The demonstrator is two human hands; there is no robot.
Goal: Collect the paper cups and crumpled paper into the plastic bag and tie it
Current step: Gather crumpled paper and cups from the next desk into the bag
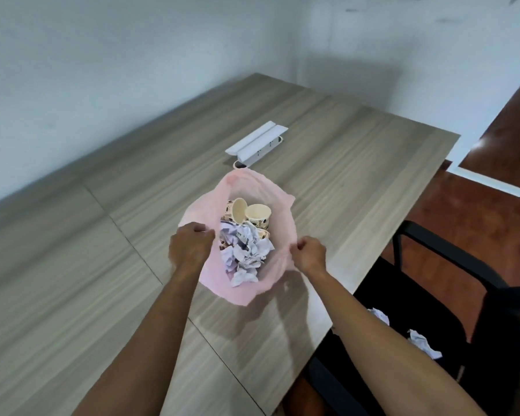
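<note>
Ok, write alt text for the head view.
Both hands, left hand and right hand, grip the rim of an open pink plastic bag on a wooden table, holding paper cups and crumpled paper. Two more paper balls lie on a black chair.

Pink plastic bag (210,211); cream paper cups (257,216), seemingly dark-spotted; white-grey crumpled paper (245,253); grey-brown woodgrain table (102,265).

1. One view only, from a head-worn wide-angle camera, looking forward and steeply down
2. It sits close above the near edge of the table (357,163), both forearms reaching in from the bottom
3. The pink bag (210,211) lies near centre; the wall closes the far side, a black chair (451,253) the right
</note>
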